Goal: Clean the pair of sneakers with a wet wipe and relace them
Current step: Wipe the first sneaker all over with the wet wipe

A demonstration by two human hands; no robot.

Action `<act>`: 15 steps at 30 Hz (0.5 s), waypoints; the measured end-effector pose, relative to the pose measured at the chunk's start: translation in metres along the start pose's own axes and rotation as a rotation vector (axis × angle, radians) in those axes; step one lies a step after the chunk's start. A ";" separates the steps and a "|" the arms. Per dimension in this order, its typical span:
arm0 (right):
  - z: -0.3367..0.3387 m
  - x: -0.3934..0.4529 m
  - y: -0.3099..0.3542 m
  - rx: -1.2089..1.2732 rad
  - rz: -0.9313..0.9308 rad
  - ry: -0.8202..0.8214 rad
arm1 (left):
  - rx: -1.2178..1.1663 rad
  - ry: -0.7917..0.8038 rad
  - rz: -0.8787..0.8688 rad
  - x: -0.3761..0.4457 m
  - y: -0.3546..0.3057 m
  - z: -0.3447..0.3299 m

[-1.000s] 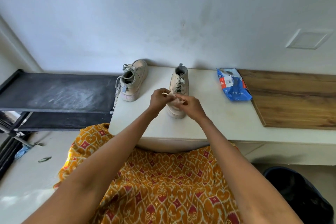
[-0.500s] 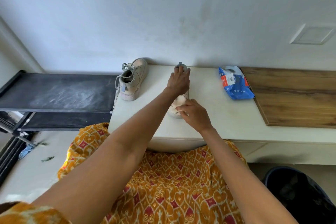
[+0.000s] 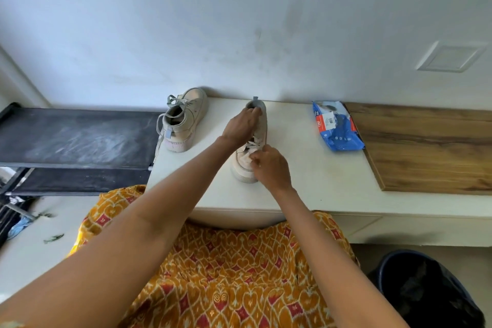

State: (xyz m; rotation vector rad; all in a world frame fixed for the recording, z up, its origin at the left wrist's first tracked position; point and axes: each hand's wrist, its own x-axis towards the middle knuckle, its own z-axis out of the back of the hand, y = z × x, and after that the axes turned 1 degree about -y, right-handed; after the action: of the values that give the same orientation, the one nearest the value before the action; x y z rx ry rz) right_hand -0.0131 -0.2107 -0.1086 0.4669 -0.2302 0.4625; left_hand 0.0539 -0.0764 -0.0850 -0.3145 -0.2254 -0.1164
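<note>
Sneaker (image 3: 262,125) mid-table (image 3: 319,181), clear of edges; left hand (image 3: 241,125) clasps its collar, right hand (image 3: 271,168) fingers pinch lace.

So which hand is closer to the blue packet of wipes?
The right hand. It's at the toe end of the middle sneaker, on the side facing the blue wipes packet. The left hand holds that sneaker's heel end, farther from the packet.
</note>
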 end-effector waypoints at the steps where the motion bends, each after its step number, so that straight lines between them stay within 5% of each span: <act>1: 0.001 -0.005 0.001 0.024 0.016 0.012 | 0.003 -0.026 0.007 0.001 -0.003 -0.002; 4: 0.004 -0.013 -0.002 0.078 0.016 0.049 | 0.004 -0.072 0.012 0.006 -0.008 -0.004; 9: 0.010 0.017 -0.025 0.134 -0.241 -0.147 | -0.077 -0.003 -0.030 0.013 -0.003 0.003; 15: -0.015 -0.007 -0.016 0.171 -0.156 -0.059 | -0.181 0.026 -0.126 0.005 -0.001 0.008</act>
State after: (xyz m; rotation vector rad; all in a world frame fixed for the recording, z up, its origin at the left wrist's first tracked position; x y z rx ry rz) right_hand -0.0104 -0.2188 -0.1300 0.6615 -0.2096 0.3172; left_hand 0.0570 -0.0754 -0.0766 -0.4790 -0.2097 -0.2662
